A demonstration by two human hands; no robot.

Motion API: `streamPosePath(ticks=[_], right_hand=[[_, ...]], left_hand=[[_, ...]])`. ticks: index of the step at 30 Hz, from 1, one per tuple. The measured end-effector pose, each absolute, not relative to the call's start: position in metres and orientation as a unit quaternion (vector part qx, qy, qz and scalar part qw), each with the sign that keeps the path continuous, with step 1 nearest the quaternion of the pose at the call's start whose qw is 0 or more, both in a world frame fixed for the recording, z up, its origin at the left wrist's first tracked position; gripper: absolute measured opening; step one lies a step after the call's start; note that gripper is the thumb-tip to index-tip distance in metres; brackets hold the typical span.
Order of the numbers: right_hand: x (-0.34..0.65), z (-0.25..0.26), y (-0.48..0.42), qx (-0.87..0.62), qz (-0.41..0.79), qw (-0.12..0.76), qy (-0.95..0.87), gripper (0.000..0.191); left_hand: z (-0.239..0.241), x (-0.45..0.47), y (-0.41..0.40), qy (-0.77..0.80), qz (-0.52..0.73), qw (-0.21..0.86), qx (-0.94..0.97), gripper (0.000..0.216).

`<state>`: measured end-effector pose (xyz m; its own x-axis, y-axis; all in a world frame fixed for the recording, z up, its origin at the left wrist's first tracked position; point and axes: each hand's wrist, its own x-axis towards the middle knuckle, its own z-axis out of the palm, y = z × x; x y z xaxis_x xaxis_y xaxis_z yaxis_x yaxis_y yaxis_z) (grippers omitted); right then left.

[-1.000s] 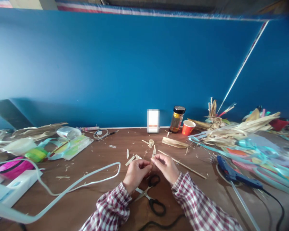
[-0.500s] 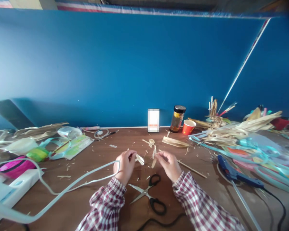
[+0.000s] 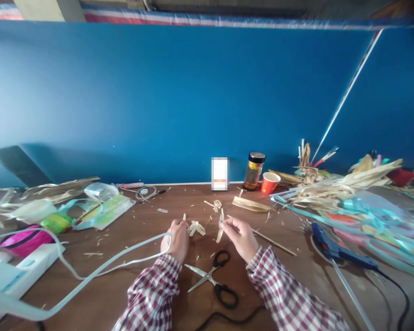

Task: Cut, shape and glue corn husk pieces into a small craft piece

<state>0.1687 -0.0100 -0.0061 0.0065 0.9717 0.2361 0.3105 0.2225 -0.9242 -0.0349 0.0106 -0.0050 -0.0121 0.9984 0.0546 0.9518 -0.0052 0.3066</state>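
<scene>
My left hand (image 3: 177, 239) is closed over the table, its fingers curled at a pale corn husk cluster (image 3: 197, 228) whose strips fan out to the right. A narrow husk tip (image 3: 184, 217) pokes up above the knuckles. Across from it, my right hand (image 3: 241, 235) pinches a small husk strip (image 3: 221, 226) between thumb and finger; the strip stands roughly upright. Between and below the hands lie scissors (image 3: 212, 279) with black handles, blades apart and pointing left. A thin stick (image 3: 276, 243) rests beyond my right wrist.
A lidded jar (image 3: 255, 171) and a red paper cup (image 3: 271, 183) stand by the blue partition. At right are a blue glue gun (image 3: 341, 250), dried husks (image 3: 334, 191) and ribbons. A white cable (image 3: 100, 271) loops near my left wrist, beside a power strip (image 3: 27, 271).
My left hand has rolled over, so its back now faces up, and the husk cluster beside it looks more spread. The right hand has hardly moved and keeps its strip.
</scene>
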Motion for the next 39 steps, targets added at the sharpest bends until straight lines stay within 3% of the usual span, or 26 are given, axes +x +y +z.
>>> streamPosePath(ticks=[18,24,34,39], right_hand=[[0.168,-0.007,-0.009,-0.518,0.331,0.478,-0.628,0.029],[0.169,-0.009,-0.009,-0.522,0.341,0.474,-0.622,0.031],[0.169,-0.008,-0.009,-0.522,0.338,0.474,-0.623,0.032],[0.168,-0.007,-0.01,-0.525,0.336,0.473,-0.623,0.033]], left_hand=[[-0.013,-0.019,0.003,0.586,0.221,0.038,0.778,0.029],[-0.014,-0.012,0.001,0.585,0.192,0.043,0.787,0.016],[0.006,-0.012,-0.003,0.579,0.102,0.056,0.807,0.033],[0.007,-0.013,-0.003,0.569,0.116,0.082,0.81,0.029]])
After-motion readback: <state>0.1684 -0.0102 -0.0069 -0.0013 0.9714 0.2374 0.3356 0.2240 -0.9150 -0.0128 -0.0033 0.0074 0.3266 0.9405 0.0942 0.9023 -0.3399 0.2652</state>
